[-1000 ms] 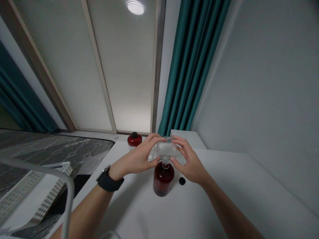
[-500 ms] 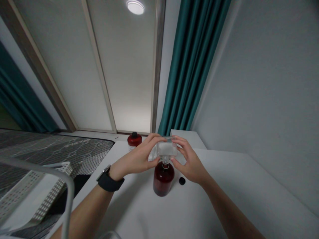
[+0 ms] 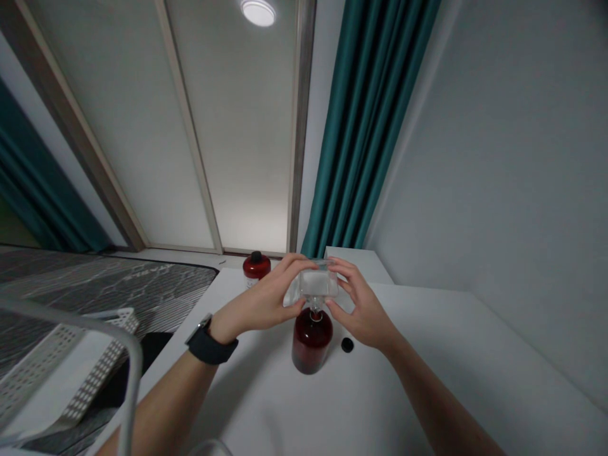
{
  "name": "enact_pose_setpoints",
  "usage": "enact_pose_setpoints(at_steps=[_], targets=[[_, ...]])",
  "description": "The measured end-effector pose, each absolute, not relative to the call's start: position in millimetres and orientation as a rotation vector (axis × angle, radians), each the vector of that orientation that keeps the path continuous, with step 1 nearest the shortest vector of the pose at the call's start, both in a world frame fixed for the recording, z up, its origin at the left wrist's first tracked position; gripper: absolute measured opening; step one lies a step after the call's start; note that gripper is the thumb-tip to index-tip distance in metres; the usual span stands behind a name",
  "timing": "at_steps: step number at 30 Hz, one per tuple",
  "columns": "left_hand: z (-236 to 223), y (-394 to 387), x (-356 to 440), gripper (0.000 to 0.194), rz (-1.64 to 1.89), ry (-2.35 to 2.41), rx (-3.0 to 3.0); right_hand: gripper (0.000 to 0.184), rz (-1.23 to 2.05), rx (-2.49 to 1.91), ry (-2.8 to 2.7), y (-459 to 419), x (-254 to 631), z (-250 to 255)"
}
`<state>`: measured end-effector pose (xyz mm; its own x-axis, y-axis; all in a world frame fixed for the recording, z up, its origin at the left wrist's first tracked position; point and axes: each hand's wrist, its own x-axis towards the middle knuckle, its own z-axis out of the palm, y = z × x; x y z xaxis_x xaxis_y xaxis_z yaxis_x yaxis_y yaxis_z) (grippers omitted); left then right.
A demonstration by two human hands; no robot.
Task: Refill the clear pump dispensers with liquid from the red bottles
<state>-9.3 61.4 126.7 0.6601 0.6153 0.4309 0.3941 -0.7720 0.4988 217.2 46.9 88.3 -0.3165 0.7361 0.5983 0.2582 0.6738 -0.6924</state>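
Note:
Both of my hands grip a clear, squarish bottle (image 3: 317, 283), turned neck down over an open dark red bottle (image 3: 311, 348). My left hand (image 3: 280, 291) wears a dark watch at the wrist and holds the clear bottle's left side. On its other side, the fingers and thumb of my right hand (image 3: 356, 301) are closed on it. The clear bottle's neck meets the red bottle's mouth; whether it sits inside cannot be made out. The red bottle stands upright on the white table (image 3: 285, 418). A small round black cap (image 3: 347, 345) lies to its right.
A second red bottle (image 3: 256, 266) with a black cap stands at the table's far left, partly behind my left hand. A white perforated basket (image 3: 61, 373) is at lower left, behind a pale curved bar (image 3: 133, 380). A white box-like surface (image 3: 361, 263) adjoins the table's back edge.

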Motion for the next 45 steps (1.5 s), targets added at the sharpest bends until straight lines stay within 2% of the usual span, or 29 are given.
enact_pose_setpoints(at_steps=[45], targets=[[128.9, 57.3, -8.7, 0.057, 0.884, 0.819, 2.532, 0.053, 0.479, -0.812, -1.936, 43.0, 218.3, 93.3]])
